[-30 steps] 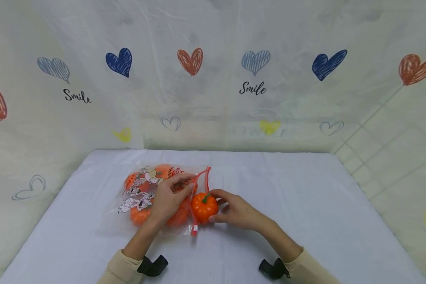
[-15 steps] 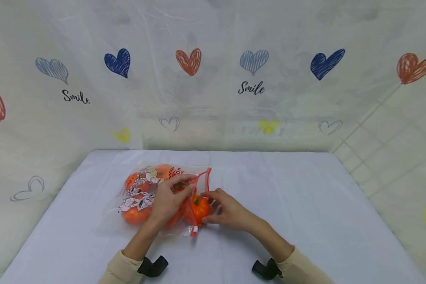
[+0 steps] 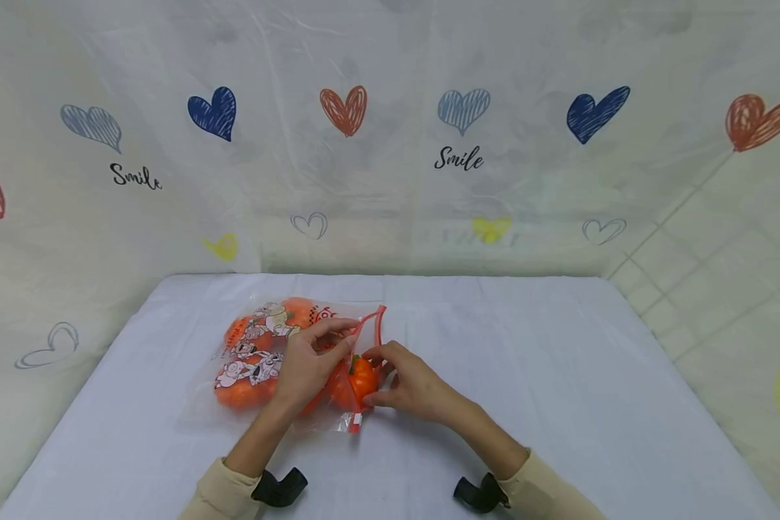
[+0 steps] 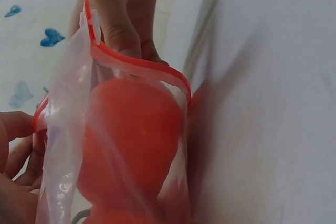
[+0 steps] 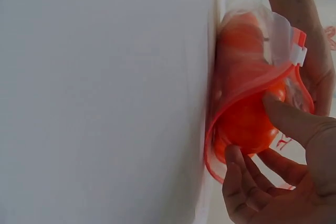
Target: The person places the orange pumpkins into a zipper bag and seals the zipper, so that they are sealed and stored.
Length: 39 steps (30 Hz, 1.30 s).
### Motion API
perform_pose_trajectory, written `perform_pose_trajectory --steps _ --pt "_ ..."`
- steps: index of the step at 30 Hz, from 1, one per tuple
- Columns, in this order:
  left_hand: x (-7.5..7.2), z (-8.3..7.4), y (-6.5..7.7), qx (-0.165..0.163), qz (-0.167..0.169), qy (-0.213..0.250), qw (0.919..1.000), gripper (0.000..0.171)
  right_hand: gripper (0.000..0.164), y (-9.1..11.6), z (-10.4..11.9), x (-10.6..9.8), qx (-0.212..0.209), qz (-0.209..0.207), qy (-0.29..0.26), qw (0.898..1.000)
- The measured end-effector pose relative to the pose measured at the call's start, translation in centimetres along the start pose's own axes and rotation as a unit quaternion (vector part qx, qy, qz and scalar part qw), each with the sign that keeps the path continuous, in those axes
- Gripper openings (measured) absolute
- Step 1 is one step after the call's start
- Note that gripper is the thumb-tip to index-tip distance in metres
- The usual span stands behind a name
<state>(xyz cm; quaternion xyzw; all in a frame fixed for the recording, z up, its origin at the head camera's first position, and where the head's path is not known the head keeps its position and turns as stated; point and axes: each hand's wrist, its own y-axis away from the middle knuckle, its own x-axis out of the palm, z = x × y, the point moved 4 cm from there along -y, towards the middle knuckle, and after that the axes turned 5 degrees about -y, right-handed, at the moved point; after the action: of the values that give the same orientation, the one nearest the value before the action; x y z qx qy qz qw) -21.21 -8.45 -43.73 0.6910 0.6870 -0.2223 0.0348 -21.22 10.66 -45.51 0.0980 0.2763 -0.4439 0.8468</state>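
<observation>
A clear zip bag (image 3: 252, 371) with printed cartoon figures lies on its side, its red-edged mouth facing right. Several orange things fill it, mostly veiled by the plastic. My left hand (image 3: 307, 365) pinches the upper edge of the mouth and holds it apart. My right hand (image 3: 419, 383) grips an orange bell pepper (image 3: 363, 378) with a green stem, thumb and fingers on its right side. That pepper sits partly inside the mouth; in the right wrist view the red rim (image 5: 247, 92) curves around the pepper (image 5: 247, 127). Through the plastic, the left wrist view shows an orange pepper (image 4: 131, 135).
A white cloth covers the table (image 3: 526, 361). Behind it hangs a pale curtain (image 3: 390, 195) printed with hearts and words. The bag's white zip slider (image 3: 357, 419) is at the near end of its mouth. Black wrist mounts (image 3: 279, 487) sit at both cuffs.
My right hand has moved left, pushing the bell pepper from the bag's mouth partly inside. The orange things within have shifted slightly left. My left hand has stayed at the bag's edge.
</observation>
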Motion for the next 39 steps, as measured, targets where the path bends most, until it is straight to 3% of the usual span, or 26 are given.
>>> perform_pose_trajectory --steps 15,26,33,39 --pt "0.3 -0.2 0.1 -0.03 -0.001 -0.002 0.9995 0.027 0.054 -1.2 0.2 0.5 -0.003 -0.04 0.039 0.998" --pt "0.0 0.1 0.0 -0.016 0.005 0.003 0.9998 0.028 0.054 -1.7 0.2 0.9 0.025 -0.034 0.023 0.999" --pt "0.0 0.3 -0.1 -0.024 0.007 0.0 0.9997 0.027 0.055 -2.0 0.2 1.1 0.046 -0.038 0.018 0.998" --pt "0.1 0.2 -0.1 -0.034 0.003 -0.006 0.9994 0.028 0.054 -1.6 0.2 0.9 0.04 -0.022 -0.001 0.999"
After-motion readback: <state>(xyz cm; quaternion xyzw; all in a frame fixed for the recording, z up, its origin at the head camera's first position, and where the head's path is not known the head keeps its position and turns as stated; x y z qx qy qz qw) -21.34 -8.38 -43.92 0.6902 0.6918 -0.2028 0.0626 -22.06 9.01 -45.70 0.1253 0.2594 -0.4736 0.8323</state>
